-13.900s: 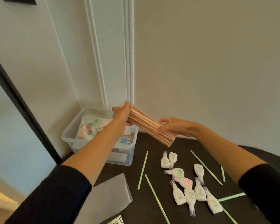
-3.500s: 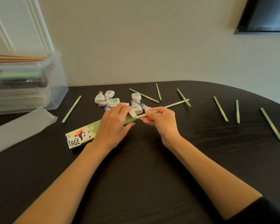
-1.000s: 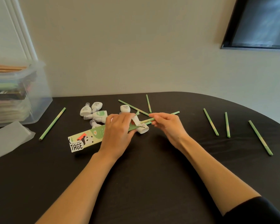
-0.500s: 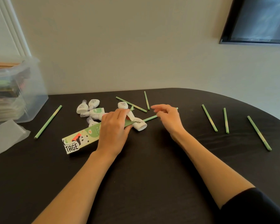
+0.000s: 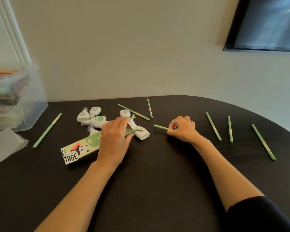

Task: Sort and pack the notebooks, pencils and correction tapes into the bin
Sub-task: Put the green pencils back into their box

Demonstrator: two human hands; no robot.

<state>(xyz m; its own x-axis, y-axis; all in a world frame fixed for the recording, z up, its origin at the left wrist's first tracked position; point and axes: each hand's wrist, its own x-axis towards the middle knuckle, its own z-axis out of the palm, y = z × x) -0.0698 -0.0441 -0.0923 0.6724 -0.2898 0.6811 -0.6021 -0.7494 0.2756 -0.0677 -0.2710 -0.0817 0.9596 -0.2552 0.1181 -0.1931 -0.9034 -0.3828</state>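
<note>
The left hand (image 5: 115, 139) presses down on a green pencil box (image 5: 81, 148), fingers curled over its open end. The right hand (image 5: 182, 129) pinches one green pencil (image 5: 161, 127) lying on the black table (image 5: 149, 181). White correction tapes (image 5: 94, 118) cluster just behind the left hand. More loose pencils (image 5: 213, 126) lie right of the right hand. The clear bin (image 5: 23, 104) stands far left.

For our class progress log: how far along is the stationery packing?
Done: notebooks and wooden pencils already sit in the bin. In hand: left hand holds the pencil box; right hand pinches a green pencil. Left: loose green pencils, correction tapes.
</note>
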